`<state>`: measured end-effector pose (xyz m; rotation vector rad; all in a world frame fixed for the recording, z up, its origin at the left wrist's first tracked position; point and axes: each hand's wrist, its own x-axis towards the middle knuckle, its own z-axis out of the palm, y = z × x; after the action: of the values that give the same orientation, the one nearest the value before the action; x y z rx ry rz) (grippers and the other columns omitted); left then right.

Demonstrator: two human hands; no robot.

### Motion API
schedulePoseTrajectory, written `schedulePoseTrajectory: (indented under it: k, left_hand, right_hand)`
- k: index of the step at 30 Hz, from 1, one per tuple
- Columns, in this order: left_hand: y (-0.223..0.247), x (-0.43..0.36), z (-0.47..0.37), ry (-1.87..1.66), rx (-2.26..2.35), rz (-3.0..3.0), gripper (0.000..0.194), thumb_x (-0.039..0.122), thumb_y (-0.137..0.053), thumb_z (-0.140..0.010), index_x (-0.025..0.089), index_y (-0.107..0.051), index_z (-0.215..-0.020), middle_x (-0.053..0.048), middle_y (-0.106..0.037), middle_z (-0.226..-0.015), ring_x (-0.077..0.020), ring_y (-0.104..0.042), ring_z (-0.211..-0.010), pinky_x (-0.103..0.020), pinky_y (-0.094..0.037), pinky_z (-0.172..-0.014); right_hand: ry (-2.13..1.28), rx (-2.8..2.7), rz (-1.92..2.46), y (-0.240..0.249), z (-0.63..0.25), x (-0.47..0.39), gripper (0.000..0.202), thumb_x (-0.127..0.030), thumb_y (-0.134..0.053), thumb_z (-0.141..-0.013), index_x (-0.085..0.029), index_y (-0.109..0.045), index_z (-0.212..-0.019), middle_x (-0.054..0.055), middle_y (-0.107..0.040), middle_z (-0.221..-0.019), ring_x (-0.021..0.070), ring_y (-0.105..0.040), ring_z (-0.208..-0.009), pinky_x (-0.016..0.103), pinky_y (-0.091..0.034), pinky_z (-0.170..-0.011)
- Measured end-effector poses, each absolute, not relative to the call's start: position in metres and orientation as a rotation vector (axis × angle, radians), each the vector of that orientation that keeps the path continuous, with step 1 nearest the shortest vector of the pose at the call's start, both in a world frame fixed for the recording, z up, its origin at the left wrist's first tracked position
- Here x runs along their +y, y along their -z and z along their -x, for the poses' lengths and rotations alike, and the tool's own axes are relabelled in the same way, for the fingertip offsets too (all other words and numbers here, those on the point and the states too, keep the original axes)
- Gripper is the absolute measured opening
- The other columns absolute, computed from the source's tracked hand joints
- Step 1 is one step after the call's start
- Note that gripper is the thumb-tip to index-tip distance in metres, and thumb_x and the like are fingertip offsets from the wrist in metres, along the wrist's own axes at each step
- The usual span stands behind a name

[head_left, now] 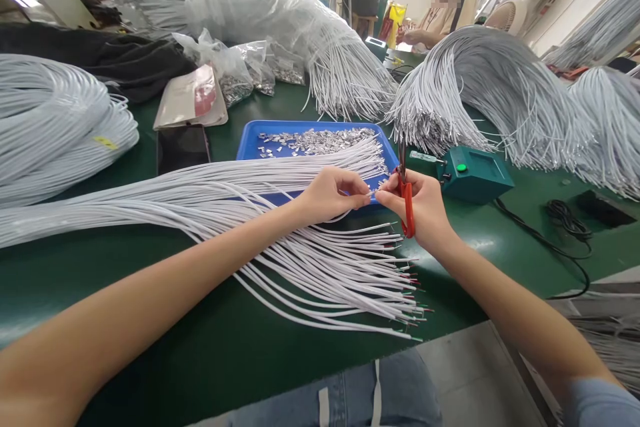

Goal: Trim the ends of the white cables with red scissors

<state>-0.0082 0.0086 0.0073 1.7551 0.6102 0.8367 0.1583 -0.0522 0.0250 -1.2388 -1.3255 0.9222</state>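
Note:
Between thumb and fingers, my left hand [336, 195] pinches the end of a white cable over the near rim of a blue tray [250, 130]. My right hand [423, 205] meets it there, fingertips pinched at the cable's tip, while red-handled scissors [408, 207] hang from the same hand with blades pointing up. What sits between the right fingertips is too small to make out. Small metal pieces [325, 140] lie scattered in the tray. White cables [320, 267] fan out below my hands, their ends showing thin coloured wires; another bunch rests across the tray.
A green box with a lit button [475, 173] stands right of the tray, its black cord [540, 237] trailing over the table. Large cable bundles [500, 80] lie behind. Bags of metal parts [237, 73], a dark phone-like slab [183, 148] and a coil [55, 127] are left. A person [445, 7] sits opposite.

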Motion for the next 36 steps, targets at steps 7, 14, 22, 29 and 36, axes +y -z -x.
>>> schedulePoseTrajectory:
  k: [7, 14, 22, 29, 36]
  left_hand:
    - [-0.005, 0.008, 0.007, -0.904, 0.646, -1.786, 0.014, 0.020, -0.074, -0.066, 0.012, -0.064, -0.062, 0.000, -0.063, -0.060, -0.0073, -0.054, -0.056, -0.019, -0.047, -0.055]
    - [-0.007, 0.009, 0.007, -0.826, 0.586, -1.706, 0.021, 0.029, -0.076, -0.068, 0.011, -0.065, -0.065, 0.000, -0.061, -0.057, -0.0076, -0.054, -0.052, -0.020, -0.046, -0.050]
    - [-0.004, 0.009, 0.007, -0.950, 0.687, -1.750, 0.016, 0.021, -0.075, -0.066, 0.011, -0.064, -0.062, 0.000, -0.062, -0.060, -0.0073, -0.055, -0.056, -0.019, -0.048, -0.054]
    - [-0.006, 0.009, 0.007, -0.807, 0.570, -1.647, 0.017, 0.024, -0.074, -0.069, 0.011, -0.064, -0.066, 0.000, -0.062, -0.060, -0.0083, -0.057, -0.052, -0.021, -0.051, -0.053]
    - [-0.006, 0.010, 0.008, -0.718, 0.435, -1.702, 0.020, 0.027, -0.068, -0.077, 0.011, -0.065, -0.064, -0.001, -0.063, -0.063, -0.0080, -0.058, -0.053, -0.019, -0.051, -0.054]
  right_hand:
    - [-0.960, -1.227, 1.221, -0.018, -0.151, -0.057, 0.030, -0.031, -0.081, -0.057, -0.019, -0.054, -0.063, -0.002, -0.059, -0.064, 0.0118, -0.053, -0.061, 0.028, -0.048, -0.063]
    - [-0.936, -1.254, 1.190, -0.019, -0.152, -0.056, 0.031, -0.033, -0.079, -0.061, -0.020, -0.052, -0.065, -0.001, -0.061, -0.068, 0.0129, -0.055, -0.064, 0.029, -0.049, -0.065]
    - [-0.920, -1.281, 1.200, -0.021, -0.152, -0.056, 0.026, -0.030, -0.078, -0.062, -0.020, -0.054, -0.065, -0.001, -0.062, -0.067, 0.0129, -0.055, -0.063, 0.029, -0.049, -0.065]
    - [-0.769, -1.295, 1.167, -0.016, -0.161, -0.051, 0.011, -0.023, -0.065, -0.072, -0.020, -0.055, -0.070, 0.003, -0.071, -0.086, 0.0176, -0.065, -0.080, 0.034, -0.052, -0.079]
    - [-0.934, -1.447, 1.051, -0.021, -0.161, -0.051, 0.006, -0.019, -0.061, -0.068, -0.021, -0.056, -0.071, 0.004, -0.073, -0.094, 0.0188, -0.067, -0.081, 0.034, -0.053, -0.075]
